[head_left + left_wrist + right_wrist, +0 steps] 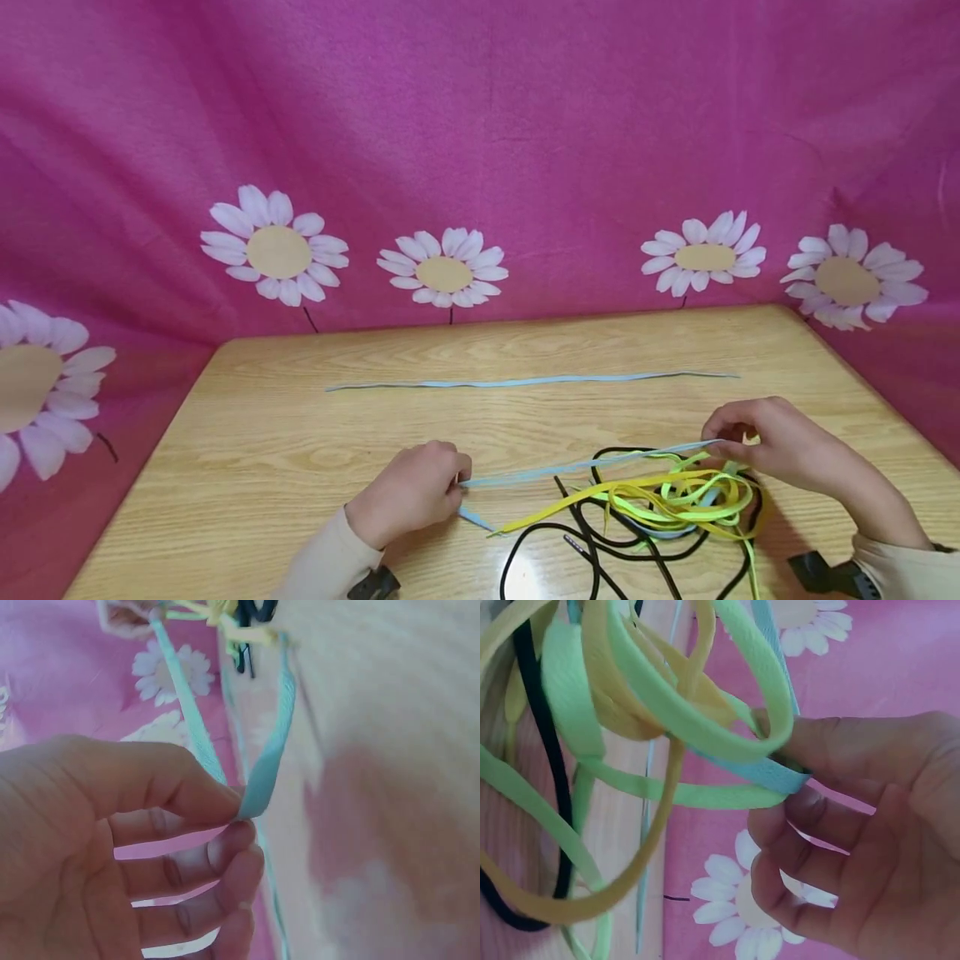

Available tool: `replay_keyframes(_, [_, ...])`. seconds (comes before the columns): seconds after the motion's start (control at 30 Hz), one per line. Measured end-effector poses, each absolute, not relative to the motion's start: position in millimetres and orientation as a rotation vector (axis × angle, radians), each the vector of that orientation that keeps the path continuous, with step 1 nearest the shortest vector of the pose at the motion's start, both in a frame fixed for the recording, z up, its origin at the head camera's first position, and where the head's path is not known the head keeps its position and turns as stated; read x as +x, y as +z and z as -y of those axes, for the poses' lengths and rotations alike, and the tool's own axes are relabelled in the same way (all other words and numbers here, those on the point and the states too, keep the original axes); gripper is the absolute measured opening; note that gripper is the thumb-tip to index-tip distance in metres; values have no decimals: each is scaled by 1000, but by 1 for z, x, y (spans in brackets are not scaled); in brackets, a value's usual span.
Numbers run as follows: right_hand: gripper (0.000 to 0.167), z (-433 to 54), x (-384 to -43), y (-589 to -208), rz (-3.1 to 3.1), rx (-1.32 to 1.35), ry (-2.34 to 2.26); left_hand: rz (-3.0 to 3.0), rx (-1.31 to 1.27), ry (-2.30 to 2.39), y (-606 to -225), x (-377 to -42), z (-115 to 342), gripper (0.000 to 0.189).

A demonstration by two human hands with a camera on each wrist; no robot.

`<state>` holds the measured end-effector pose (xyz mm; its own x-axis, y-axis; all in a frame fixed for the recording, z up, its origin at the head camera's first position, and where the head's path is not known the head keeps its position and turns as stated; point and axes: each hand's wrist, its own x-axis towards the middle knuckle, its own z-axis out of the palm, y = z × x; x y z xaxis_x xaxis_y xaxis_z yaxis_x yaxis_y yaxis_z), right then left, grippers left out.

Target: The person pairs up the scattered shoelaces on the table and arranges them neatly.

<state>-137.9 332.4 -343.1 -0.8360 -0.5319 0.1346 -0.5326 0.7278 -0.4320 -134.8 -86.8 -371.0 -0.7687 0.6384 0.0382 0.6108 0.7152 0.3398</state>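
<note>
A flat light-blue shoelace (558,472) is stretched between both hands above the table. My left hand (416,492) pinches it between thumb and index finger; the left wrist view shows the lace (271,754) folding at the fingertips, its short tail hanging towards the tip of a yellow lace. At the other side, my right hand (783,446) pinches the blue lace (769,774) over the tangle, with a neon-green lace (727,796) looping right at those fingertips. Beneath lie tangled yellow laces (555,504), neon-green laces (752,562) and black round laces (667,575).
Another light-blue lace (525,382) lies stretched nearly straight across the back of the wooden table (285,450). A pink cloth (562,125) with daisies hangs behind the table and along its sides.
</note>
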Motion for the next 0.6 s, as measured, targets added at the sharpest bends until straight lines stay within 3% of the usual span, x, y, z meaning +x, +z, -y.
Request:
replay_keyframes(0.2, [12,-345,-133,-338,2975,777,680,-2866,1035,573,-354,-144,102,10])
replay_keyframes(0.4, [17,-358,-129,-338,2952,665,587,-2812,1129,605,-335,-150,120,26])
replay_keyframes(0.6, [23,-357,-135,-339,2850,792,653,-2680,1060,674,-336,-146,123,2])
